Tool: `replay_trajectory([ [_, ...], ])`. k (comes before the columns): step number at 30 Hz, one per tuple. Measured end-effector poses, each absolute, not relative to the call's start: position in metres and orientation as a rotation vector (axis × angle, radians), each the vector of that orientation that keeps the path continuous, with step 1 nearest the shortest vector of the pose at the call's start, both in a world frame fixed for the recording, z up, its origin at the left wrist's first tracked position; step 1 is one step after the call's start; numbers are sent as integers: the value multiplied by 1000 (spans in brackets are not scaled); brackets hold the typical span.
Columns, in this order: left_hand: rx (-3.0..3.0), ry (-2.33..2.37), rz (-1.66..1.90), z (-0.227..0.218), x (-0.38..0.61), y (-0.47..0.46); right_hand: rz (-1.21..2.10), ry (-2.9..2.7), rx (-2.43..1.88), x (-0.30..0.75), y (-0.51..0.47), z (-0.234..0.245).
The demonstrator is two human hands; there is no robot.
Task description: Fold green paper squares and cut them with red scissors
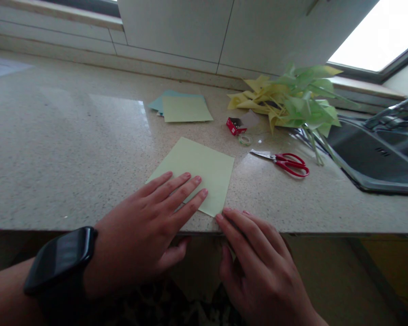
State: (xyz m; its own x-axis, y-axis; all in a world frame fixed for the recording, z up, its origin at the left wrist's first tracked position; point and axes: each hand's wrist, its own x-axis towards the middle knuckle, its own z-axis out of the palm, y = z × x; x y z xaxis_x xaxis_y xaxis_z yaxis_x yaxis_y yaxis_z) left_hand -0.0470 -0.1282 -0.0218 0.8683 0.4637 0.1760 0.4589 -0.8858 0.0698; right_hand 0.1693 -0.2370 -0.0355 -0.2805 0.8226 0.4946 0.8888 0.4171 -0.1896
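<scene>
1. Red box (231, 127), standing open on the bench (71, 172): pale print marks its side, too small to read. Its small contents cannot be made out.
2. Watch (63, 256), on the left wrist: the screen is dark, with a dull reflection across it.
3. White sheet (3, 66), far left: any markings are too faint to read from here.
4. Pale green sheet (207, 167), lying flat and turned cornerwise near the front edge of the bench.
5. Left hand (149, 217), palm down, fingers spread across the pale green sheet; it hides the near left part.
6. Right hand (258, 262), fingers pressed together, tips at the sheet's near corner; whether it pinches the paper, I cannot tell.
7. Paper stack (187, 109), behind the pale green sheet: light yellow-green on top, blue beneath.
8. Tape roll (245, 141), just beside the red box; red-handled scissors (290, 164) lie to its right, blades pointing left.
9. Yellow and green paper pinwheels (306, 111), heaped at the back right, blocking part of the sink (357, 170).
</scene>
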Motion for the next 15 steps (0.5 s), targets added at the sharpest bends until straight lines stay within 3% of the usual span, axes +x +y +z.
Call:
replay_trajectory([
  [15,3011,754,279,-23,-47,-129,-198,-2148,-1510,167,-230,-36],
])
